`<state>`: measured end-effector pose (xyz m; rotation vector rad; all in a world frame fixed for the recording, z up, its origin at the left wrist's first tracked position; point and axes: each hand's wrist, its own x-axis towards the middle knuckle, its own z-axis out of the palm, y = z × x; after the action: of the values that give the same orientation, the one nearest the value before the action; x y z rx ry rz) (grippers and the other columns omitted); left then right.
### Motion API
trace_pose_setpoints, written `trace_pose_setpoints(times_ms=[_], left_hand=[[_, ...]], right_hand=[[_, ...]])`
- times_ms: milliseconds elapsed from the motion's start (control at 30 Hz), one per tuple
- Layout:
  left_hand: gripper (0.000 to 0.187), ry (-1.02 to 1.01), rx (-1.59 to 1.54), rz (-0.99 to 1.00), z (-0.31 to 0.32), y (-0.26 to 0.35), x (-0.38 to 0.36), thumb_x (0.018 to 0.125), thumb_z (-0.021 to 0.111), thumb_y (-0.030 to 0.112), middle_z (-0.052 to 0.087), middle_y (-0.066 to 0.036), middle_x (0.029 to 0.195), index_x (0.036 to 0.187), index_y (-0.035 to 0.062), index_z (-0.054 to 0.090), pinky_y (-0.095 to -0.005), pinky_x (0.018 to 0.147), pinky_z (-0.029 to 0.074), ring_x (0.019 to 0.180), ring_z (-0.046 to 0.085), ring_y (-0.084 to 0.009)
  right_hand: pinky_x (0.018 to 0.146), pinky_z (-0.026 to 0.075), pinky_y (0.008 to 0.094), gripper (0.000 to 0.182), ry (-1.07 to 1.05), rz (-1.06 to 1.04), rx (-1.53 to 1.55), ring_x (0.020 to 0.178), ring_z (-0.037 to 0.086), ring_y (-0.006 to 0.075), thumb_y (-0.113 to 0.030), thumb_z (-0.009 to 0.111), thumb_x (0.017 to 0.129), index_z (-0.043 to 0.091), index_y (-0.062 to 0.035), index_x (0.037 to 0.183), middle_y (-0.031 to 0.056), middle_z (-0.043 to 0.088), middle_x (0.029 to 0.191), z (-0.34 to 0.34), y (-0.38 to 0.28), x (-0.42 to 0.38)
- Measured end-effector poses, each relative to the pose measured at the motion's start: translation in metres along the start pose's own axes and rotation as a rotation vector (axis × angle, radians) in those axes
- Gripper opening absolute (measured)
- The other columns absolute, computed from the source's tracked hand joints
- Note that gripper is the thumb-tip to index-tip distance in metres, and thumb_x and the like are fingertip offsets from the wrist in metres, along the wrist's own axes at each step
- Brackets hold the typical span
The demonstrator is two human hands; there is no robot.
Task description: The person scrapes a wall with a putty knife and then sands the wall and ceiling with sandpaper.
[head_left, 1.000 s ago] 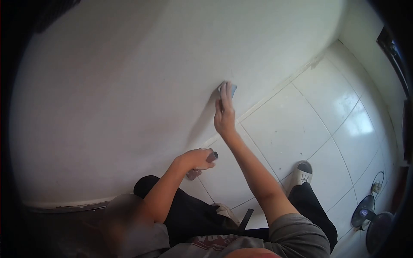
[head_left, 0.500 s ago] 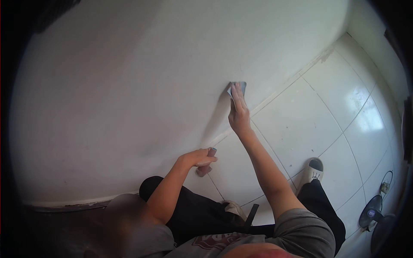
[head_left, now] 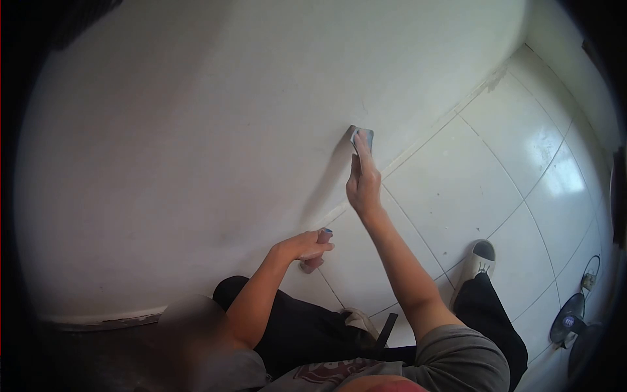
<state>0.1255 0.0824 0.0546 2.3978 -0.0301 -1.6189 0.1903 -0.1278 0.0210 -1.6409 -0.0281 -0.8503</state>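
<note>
My right hand presses a small folded sheet of grey sandpaper against the white wall, low down near the floor line. Its fingers lie long and flat over the sheet, and the sheet's left edge stands off the wall. Lower and to the left, my left hand is closed round a reddish-brown roll with a bluish upper end. That roll is held tilted above the floor, by my bent knee. Part of it is hidden behind the fingers.
White floor tiles with small specks run along the wall's base to the corner at upper right. My shoe stands on them. A dark object with a round purple mark lies at the right edge. A dark strap hangs near my lap.
The fingers of my right hand have shifted a little on the sandpaper, which has tilted slightly. My left hand with the roll sits slightly lower and further right in view.
</note>
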Motion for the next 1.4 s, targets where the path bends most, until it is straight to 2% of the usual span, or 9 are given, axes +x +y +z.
trace_pose_setpoints(times_ms=[100,200,267,533,700,1033,1133,1300,1400], left_hand=[[0.066,-0.122,-0.043,-0.116,-0.004,0.007,-0.002,0.101,0.059,0.046,0.068,-0.021,0.125,0.151,0.0046,0.047,-0.0396,0.102,0.049,0.115,0.065,-0.0307],[0.058,0.034,0.016,0.014,0.006,-0.005,0.000,0.098,0.059,0.045,0.074,-0.016,0.090,0.122,-0.0079,0.058,-0.0410,0.090,0.053,0.089,0.070,-0.0315],[0.058,0.032,0.012,0.009,0.005,-0.009,0.001,0.098,0.059,0.045,0.074,-0.017,0.092,0.123,-0.0072,0.057,-0.0415,0.091,0.053,0.091,0.070,-0.0319],[0.080,-0.042,0.057,-0.053,-0.001,0.006,-0.011,0.097,0.059,0.047,0.073,-0.021,0.109,0.153,-0.0059,0.037,-0.0427,0.093,0.052,0.101,0.069,-0.0340],[0.088,-0.005,0.086,-0.049,0.000,0.006,-0.012,0.094,0.059,0.048,0.072,-0.022,0.112,0.159,-0.0043,0.030,-0.0425,0.095,0.052,0.103,0.069,-0.0350],[0.091,-0.036,0.122,-0.088,-0.004,0.015,-0.017,0.094,0.058,0.050,0.071,-0.025,0.115,0.160,-0.0039,0.027,-0.0429,0.095,0.052,0.105,0.069,-0.0370],[0.083,-0.041,0.093,-0.097,0.000,0.007,-0.013,0.096,0.058,0.049,0.070,-0.024,0.116,0.157,-0.0015,0.034,-0.0423,0.096,0.052,0.107,0.068,-0.0353],[0.069,-0.015,0.058,-0.106,0.003,0.003,-0.012,0.100,0.059,0.046,0.070,-0.020,0.117,0.153,0.0045,0.044,-0.0402,0.097,0.052,0.107,0.068,-0.0313],[0.068,0.006,0.083,-0.085,0.004,0.000,-0.012,0.100,0.059,0.045,0.070,-0.021,0.116,0.153,0.0046,0.043,-0.0400,0.096,0.052,0.106,0.068,-0.0314]], right_hand=[[0.120,0.039,0.0524,0.067,-0.087,-0.115,0.027,0.144,0.045,0.0430,0.020,0.056,0.084,0.048,0.0023,0.148,0.0273,0.047,0.154,0.002,-0.010,0.003],[0.118,0.041,0.0501,0.065,-0.015,-0.108,-0.032,0.144,0.044,0.0435,0.020,0.055,0.085,0.049,0.0029,0.148,0.0281,0.045,0.155,0.003,0.005,0.009],[0.112,0.047,0.0437,0.051,0.150,0.293,0.039,0.140,0.049,0.0442,0.013,0.051,0.097,0.050,0.0025,0.147,0.0289,0.051,0.150,0.009,0.022,0.002],[0.100,0.053,0.0338,0.040,0.176,0.053,0.148,0.125,0.067,0.0294,0.012,0.048,0.100,0.056,0.0042,0.139,0.0220,0.062,0.143,-0.029,-0.021,0.029],[0.063,0.052,0.0434,0.030,-0.033,-0.013,-0.214,0.076,0.069,0.0418,0.003,0.056,0.100,0.060,-0.0027,0.130,0.0230,0.070,0.086,-0.036,-0.039,0.042],[0.069,0.053,0.0576,0.021,-0.298,0.474,-0.544,0.075,0.069,0.0471,-0.005,0.053,0.098,0.061,-0.0031,0.118,0.0264,0.070,0.079,-0.055,0.005,0.023],[0.065,0.049,0.0587,0.020,-0.210,0.496,-0.499,0.079,0.066,0.0517,-0.015,0.048,0.107,0.062,-0.0045,0.116,0.0294,0.068,0.079,-0.066,-0.006,0.029],[0.066,0.054,0.0541,0.036,-0.145,0.089,-0.279,0.075,0.069,0.0445,-0.001,0.061,0.093,0.058,-0.0055,0.129,0.0223,0.072,0.089,-0.060,-0.029,0.038],[0.066,0.055,0.0537,0.034,-0.191,0.159,-0.317,0.075,0.069,0.0448,-0.001,0.061,0.093,0.059,-0.0040,0.127,0.0226,0.071,0.087,-0.051,-0.038,0.038]])
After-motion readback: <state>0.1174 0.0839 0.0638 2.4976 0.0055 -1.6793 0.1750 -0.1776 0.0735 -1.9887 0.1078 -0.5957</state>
